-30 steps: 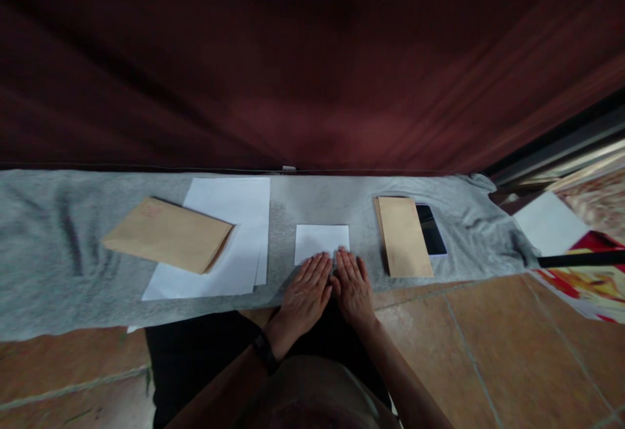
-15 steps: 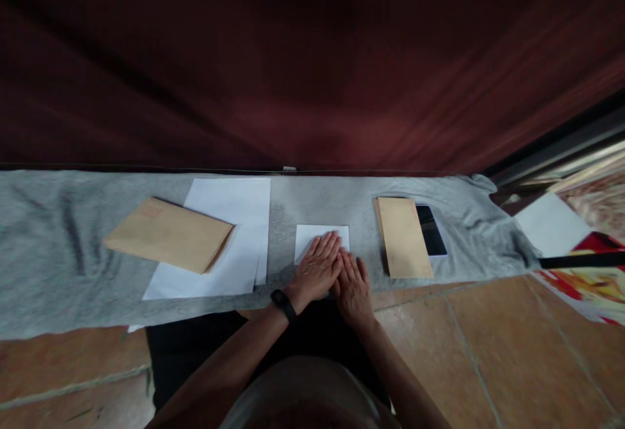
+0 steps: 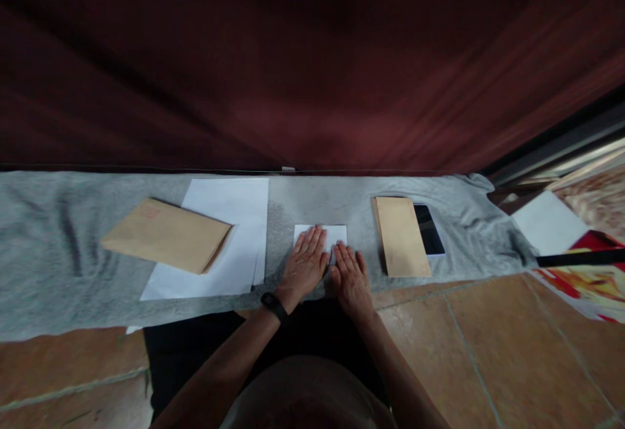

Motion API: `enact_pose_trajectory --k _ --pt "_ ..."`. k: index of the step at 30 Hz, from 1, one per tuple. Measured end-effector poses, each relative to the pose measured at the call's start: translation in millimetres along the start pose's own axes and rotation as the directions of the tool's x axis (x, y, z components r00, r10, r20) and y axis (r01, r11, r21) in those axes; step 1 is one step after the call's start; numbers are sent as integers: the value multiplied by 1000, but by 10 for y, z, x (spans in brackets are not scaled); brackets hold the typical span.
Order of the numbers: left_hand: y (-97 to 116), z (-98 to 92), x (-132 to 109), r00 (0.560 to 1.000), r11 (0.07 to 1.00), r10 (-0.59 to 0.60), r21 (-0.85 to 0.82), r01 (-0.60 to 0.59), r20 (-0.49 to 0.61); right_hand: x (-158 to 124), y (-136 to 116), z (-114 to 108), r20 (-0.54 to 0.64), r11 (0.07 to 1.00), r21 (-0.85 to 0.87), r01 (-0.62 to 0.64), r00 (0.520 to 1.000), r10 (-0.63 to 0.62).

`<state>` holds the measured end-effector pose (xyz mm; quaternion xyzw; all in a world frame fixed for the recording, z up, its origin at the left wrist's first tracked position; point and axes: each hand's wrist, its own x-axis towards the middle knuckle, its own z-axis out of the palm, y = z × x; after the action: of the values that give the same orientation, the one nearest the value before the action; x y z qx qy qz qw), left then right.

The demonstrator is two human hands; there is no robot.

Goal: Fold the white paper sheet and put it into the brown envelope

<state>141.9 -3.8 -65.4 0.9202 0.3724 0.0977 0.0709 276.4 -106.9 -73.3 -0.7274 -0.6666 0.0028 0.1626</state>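
A small white sheet of paper (image 3: pixel 333 231), apparently folded, lies on the grey cloth in front of me. My left hand (image 3: pixel 306 265), with a black band on its wrist, rests flat on the left part of the paper, fingers stretched out. Over the right part lies my right hand (image 3: pixel 350 278), also flat with its fingers extended. The two hands are slightly apart at the fingertips, and they hide the paper's near edge.
On the left, a stack of brown envelopes (image 3: pixel 168 235) overlaps large white sheets (image 3: pixel 227 201). To the right, more brown envelopes (image 3: pixel 403 237) partly cover a dark phone (image 3: pixel 430 229). The grey cloth (image 3: pixel 312 200) ends at a dark red panel (image 3: pixel 312 116) behind.
My left hand has slid leftward across the paper, away from my right hand, which it was touching. My right hand has barely moved.
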Motion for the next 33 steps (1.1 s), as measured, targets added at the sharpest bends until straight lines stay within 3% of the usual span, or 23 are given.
enact_pose_trajectory --k 7,19,26,33 --pt "13 -24 -9 999 999 -49 0 49 -22 304 107 50 -22 1000 -29 -12 1000 12" --pt "-84 -20 -115 981 983 -175 44 179 -86 353 190 140 -96 998 -66 6 995 -12" --pt "166 54 -116 999 1000 28 -2 -28 -41 352 162 109 -70 997 -81 15 997 -21" --pt "49 47 -129 998 1000 -19 9 20 -54 351 172 142 -93 997 -76 8 996 -15"
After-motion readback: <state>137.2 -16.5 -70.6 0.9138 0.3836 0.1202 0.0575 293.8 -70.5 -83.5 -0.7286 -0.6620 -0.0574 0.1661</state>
